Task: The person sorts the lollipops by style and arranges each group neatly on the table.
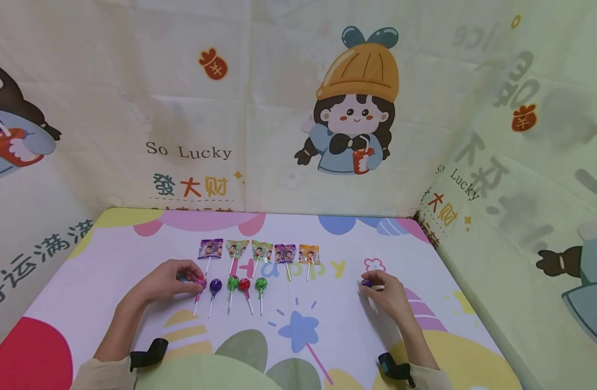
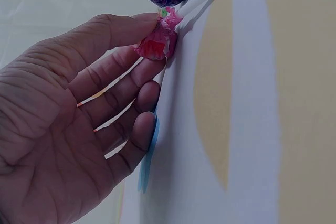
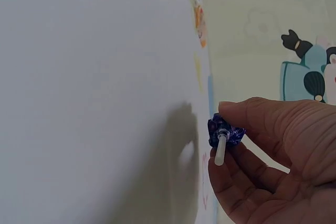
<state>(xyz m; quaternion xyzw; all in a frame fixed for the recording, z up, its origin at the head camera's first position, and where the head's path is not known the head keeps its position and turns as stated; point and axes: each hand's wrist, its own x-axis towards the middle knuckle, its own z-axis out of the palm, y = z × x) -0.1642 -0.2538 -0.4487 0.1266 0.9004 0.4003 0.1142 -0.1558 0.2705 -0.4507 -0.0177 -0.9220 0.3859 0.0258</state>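
My left hand (image 1: 164, 281) pinches a pink-wrapped lollipop (image 2: 157, 44) between thumb and fingertips at the left end of the front row. Its white stick points toward the near edge. Right beside it lies a purple lollipop (image 1: 215, 286), followed by a green lollipop (image 1: 233, 282), a red lollipop (image 1: 244, 284) and another green lollipop (image 1: 261, 284). Farther right, apart from the row, my right hand (image 1: 388, 295) holds a dark purple lollipop (image 3: 224, 132) by its wrapped head with thumb and fingers. In the right wrist view its short white stick faces the camera.
Behind the round lollipops runs a row of lollipops in flat packets, from a purple packet (image 1: 210, 248) to an orange packet (image 1: 309, 253). They lie on a table (image 1: 347, 336) with a colourful printed cover. Printed cloth (image 1: 279, 108) hangs behind and at both sides.
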